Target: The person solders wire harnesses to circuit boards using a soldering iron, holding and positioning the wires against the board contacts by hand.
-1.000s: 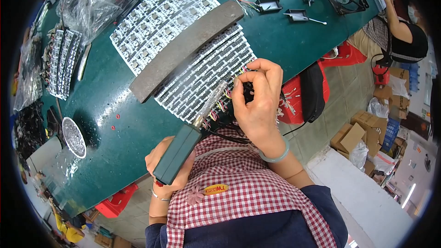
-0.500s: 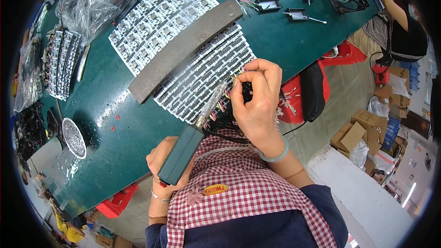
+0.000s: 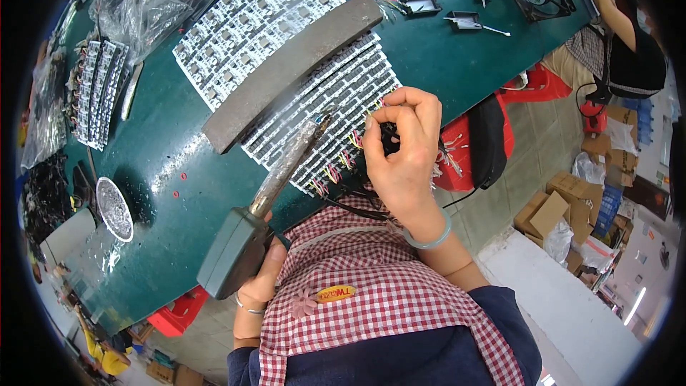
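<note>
Head: left fingers (image 3: 274, 257) grip a stained green soldering iron (image 3: 263, 204); right fingers (image 3: 404, 118) pinch wire (image 3: 376, 106).

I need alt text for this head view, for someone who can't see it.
The left hand holds a green soldering tool, its tip over rows of circuit boards; the right hand pinches at wires along their edge. A dark curved bar lies across the boards.

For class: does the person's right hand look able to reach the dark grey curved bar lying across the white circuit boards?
Probably yes: the dark grey curved bar lies beyond the right hand, its right end uncovered, though that hand seems busy pinching thin multicoloured wires.
</note>
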A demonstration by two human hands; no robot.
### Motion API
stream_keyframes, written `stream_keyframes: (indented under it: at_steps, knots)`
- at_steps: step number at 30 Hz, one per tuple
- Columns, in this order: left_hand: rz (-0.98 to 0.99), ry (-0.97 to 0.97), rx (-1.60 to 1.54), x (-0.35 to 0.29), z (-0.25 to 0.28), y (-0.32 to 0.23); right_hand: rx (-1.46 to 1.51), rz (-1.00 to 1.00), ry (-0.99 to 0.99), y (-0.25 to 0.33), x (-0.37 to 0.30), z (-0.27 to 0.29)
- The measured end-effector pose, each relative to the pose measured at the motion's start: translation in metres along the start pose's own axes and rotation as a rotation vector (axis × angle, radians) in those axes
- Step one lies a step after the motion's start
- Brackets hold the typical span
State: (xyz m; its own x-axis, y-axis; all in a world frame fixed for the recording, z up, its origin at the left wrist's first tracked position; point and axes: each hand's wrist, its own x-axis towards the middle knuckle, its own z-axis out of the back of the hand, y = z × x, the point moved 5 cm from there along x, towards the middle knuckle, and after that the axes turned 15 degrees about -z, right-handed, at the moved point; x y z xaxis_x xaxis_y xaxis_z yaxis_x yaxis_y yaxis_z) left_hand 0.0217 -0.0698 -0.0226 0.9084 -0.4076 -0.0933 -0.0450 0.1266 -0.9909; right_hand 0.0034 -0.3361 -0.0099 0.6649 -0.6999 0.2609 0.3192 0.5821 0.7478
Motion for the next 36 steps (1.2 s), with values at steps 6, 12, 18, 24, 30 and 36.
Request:
stream_keyframes:
  at_steps: [6,12,18,24,30,36]
  knots:
    - [-0.155,0.013,0.142,0.010,-0.010,-0.009,0.120,-0.169,0.084,-0.006,0.000,0.003]
    - [-0.306,0.040,0.412,0.015,-0.009,-0.005,0.081,-0.113,0.106,0.000,0.003,0.003]
    - [-0.357,0.088,0.376,0.015,-0.012,-0.007,0.023,-0.044,0.149,0.004,0.003,0.001]
    - [-0.395,0.126,0.400,0.016,-0.013,-0.011,0.005,-0.024,0.147,0.005,0.003,0.001]
    - [-0.564,0.196,0.469,0.026,-0.021,-0.028,0.024,-0.027,0.168,0.005,0.004,0.000]
    - [-0.617,0.179,0.474,0.030,-0.026,-0.038,0.018,-0.026,0.174,0.006,0.004,0.000]
